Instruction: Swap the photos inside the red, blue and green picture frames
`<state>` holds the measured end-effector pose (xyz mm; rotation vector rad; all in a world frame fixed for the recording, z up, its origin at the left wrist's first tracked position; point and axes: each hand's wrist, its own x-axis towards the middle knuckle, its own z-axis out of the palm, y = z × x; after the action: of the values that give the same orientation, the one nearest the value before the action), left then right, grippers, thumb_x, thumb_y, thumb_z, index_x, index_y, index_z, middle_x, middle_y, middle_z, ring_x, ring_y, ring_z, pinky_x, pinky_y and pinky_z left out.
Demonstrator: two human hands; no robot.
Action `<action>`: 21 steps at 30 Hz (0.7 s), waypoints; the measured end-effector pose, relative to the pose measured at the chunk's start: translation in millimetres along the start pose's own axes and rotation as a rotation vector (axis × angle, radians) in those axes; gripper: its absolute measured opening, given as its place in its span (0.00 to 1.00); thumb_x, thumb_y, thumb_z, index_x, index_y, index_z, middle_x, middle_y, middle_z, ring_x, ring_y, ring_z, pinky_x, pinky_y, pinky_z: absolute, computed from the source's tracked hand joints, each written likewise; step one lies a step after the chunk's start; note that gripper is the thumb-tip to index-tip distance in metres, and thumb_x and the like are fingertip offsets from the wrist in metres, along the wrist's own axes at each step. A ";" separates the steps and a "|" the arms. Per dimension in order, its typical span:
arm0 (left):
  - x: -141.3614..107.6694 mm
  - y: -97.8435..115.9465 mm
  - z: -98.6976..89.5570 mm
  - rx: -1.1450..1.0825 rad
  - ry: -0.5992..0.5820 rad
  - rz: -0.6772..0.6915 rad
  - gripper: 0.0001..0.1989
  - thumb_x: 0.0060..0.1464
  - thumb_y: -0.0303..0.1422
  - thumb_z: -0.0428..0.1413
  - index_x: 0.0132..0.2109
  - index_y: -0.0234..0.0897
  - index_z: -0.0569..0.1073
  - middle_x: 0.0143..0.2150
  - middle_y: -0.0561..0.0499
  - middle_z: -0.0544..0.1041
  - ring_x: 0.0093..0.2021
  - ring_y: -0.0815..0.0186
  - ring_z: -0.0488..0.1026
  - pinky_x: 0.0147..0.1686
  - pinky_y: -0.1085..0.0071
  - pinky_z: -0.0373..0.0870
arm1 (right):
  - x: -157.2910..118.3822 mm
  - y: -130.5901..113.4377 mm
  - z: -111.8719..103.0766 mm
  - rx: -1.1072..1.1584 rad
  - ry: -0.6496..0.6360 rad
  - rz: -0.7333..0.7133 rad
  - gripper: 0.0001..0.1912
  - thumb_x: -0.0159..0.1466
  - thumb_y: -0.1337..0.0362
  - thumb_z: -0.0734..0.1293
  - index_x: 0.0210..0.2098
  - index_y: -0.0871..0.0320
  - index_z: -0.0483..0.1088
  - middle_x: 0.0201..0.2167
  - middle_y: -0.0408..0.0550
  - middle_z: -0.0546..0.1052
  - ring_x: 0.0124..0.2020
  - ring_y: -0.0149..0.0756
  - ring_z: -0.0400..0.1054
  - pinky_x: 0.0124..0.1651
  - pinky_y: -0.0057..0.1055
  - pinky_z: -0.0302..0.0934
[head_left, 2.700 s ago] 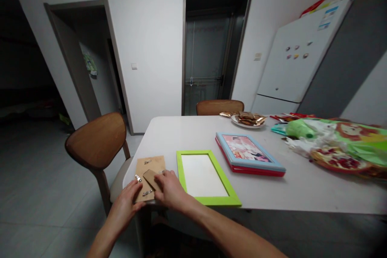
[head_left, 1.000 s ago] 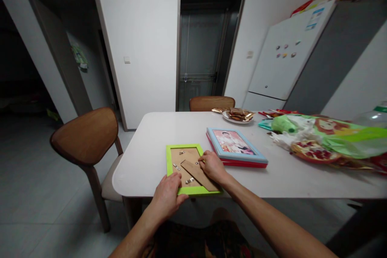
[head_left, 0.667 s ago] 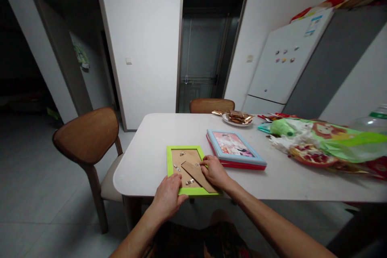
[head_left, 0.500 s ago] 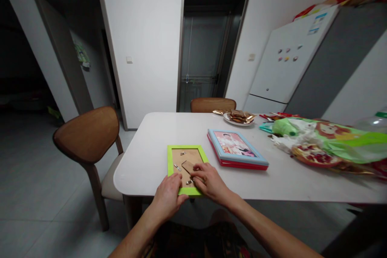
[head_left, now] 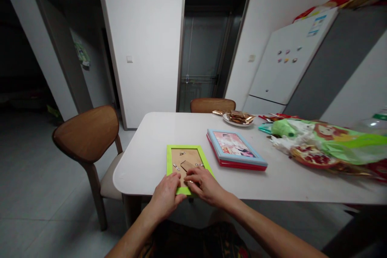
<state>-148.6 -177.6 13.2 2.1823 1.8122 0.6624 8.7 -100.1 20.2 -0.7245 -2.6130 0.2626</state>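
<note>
White table | hands hide near corners of green frame | bottle cropped

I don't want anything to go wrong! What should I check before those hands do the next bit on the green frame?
1. Brown board sits inside the green frame: ok.
2. Left hand is on the frame: ok, at its near left corner.
3. Near end of the board is in plain sight: not ok, the right hand covers part.
4. Top clip is fastened: cannot tell, too small.
5. Blue frame is out of the way: ok, apart on the right.
</note>
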 end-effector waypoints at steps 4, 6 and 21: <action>-1.7 -1.2 0.2 -0.014 -0.008 0.000 0.22 0.46 0.32 0.54 0.50 0.38 0.61 0.54 0.46 0.63 0.55 0.62 0.58 0.54 0.62 0.52 | 34.1 6.7 14.0 -0.068 0.032 0.128 0.13 0.59 0.65 0.56 0.34 0.58 0.72 0.34 0.50 0.71 0.37 0.34 0.61 0.40 0.30 0.52; -2.9 -1.7 0.5 -0.019 -0.002 -0.003 0.22 0.46 0.31 0.54 0.50 0.38 0.61 0.54 0.46 0.63 0.55 0.61 0.57 0.55 0.61 0.52 | 49.8 7.7 21.3 -0.140 0.018 0.164 0.12 0.58 0.66 0.57 0.31 0.59 0.72 0.31 0.50 0.71 0.36 0.35 0.61 0.39 0.29 0.52; -7.9 -4.4 -0.3 -0.062 0.018 0.017 0.21 0.44 0.32 0.56 0.47 0.37 0.63 0.53 0.46 0.65 0.54 0.61 0.58 0.54 0.64 0.54 | 67.9 28.9 17.5 -0.072 0.046 0.219 0.12 0.57 0.66 0.57 0.35 0.60 0.71 0.34 0.49 0.73 0.36 0.31 0.63 0.40 0.24 0.52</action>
<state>-153.7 -184.4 9.9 2.1609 1.7600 0.7342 -38.9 -41.1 19.4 -1.0313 -2.5119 0.2132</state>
